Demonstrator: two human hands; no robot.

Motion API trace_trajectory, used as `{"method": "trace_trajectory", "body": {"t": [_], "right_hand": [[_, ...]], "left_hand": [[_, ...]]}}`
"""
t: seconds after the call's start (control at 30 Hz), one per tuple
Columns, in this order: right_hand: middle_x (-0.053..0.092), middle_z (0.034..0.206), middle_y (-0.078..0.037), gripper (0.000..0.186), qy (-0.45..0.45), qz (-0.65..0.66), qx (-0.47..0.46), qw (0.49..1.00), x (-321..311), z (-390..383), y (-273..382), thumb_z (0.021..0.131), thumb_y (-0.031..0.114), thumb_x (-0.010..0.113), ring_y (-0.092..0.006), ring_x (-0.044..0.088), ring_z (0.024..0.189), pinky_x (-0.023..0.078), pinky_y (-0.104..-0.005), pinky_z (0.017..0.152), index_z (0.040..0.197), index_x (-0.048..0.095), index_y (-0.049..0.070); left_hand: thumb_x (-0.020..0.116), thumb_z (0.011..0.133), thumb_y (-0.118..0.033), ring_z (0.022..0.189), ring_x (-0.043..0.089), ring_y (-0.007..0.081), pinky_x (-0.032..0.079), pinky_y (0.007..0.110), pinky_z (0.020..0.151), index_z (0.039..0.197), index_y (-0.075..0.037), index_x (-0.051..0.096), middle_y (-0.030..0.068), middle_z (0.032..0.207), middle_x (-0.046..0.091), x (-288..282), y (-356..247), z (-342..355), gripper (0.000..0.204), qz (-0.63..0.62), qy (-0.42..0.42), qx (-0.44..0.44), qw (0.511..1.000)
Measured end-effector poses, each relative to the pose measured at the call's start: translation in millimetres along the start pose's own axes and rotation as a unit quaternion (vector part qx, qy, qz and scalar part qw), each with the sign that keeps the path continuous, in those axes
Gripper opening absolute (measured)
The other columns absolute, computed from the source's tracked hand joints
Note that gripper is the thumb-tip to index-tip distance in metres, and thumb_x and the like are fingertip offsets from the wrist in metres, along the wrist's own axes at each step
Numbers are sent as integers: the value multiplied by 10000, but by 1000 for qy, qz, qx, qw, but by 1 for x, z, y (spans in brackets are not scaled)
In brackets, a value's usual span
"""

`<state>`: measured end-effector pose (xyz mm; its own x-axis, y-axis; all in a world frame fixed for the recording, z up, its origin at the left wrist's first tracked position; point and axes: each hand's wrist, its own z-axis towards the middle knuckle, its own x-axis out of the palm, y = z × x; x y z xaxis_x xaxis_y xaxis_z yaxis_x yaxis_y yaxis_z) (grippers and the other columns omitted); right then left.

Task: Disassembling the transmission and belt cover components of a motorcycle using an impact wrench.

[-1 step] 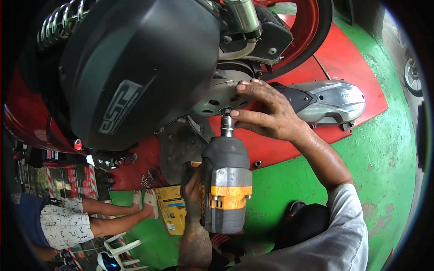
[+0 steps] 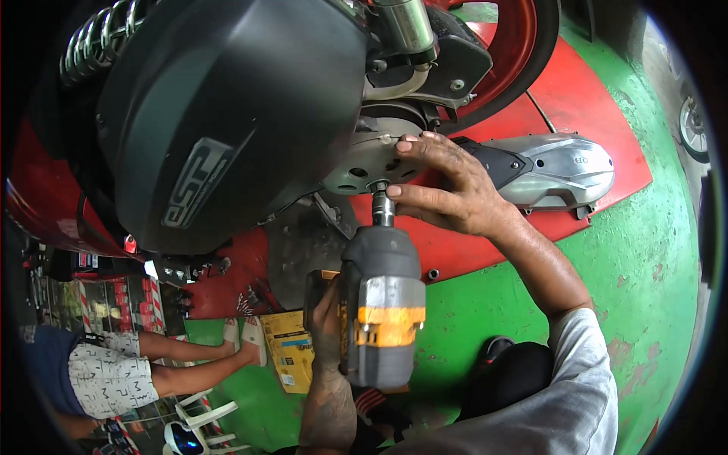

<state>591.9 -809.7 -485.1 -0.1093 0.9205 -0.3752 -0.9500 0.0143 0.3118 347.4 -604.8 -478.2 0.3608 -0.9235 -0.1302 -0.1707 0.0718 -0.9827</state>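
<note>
An impact wrench (image 2: 383, 303), dark grey with a yellow-orange band, points up toward a scooter's rear drive. My left hand (image 2: 327, 326) is wrapped around its handle, partly hidden behind the tool's body. The socket (image 2: 383, 208) on its nose sits at the centre of a round metal clutch bell (image 2: 360, 171) with holes in its face. My right hand (image 2: 462, 186) has its fingers stretched apart. Its upper fingertips rest on the bell's face, and a lower one lies at the socket's tip. The palm side of the right hand is hidden.
A large black engine-side cover (image 2: 235, 129) fills the upper left. On the red mat (image 2: 622, 144) lies a silver and black casing (image 2: 557, 171), right of my right hand. A small round metal part (image 2: 433, 274) is near the mat's edge. A yellow box (image 2: 288, 353) and another person's legs (image 2: 189, 371) are at lower left.
The impact wrench has shifted very slightly upward and to the right. My right hand stays in the same place.
</note>
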Motion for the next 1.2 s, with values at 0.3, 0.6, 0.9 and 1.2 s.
{"method": "trace_trajectory", "body": {"t": [0.3,0.6,0.9,1.2], "right_hand": [[562,1265,23,319,30,-116,-38,992,6,-4,-1,782,288,702,-236,444,1285,374,-474,1096,1084,689,391],[597,1210,49,236,-39,-101,-101,989,27,10,-11,757,271,706,-256,465,1290,381,-472,1077,988,696,318],[628,986,99,255,-195,-111,-179,958,58,24,-28,675,243,790,-288,614,1097,468,-478,971,781,561,277],[606,1060,61,233,-173,-91,-212,958,48,33,-28,714,185,726,-274,614,1134,499,-429,938,732,497,224]], "left_hand": [[634,867,-233,988,660,396,563,411,749,1283,88,504,268,1198,579,54,-31,13,542,511,-4,295,807],[639,887,-174,1047,644,388,548,439,825,1233,76,545,278,1197,580,32,-11,12,437,467,-12,277,840],[661,843,-232,951,640,420,523,464,809,1199,80,541,281,1121,592,39,-28,16,488,478,47,272,834],[664,785,-203,760,633,360,509,426,662,1326,117,449,229,975,600,42,-59,20,664,591,16,328,736]]}}
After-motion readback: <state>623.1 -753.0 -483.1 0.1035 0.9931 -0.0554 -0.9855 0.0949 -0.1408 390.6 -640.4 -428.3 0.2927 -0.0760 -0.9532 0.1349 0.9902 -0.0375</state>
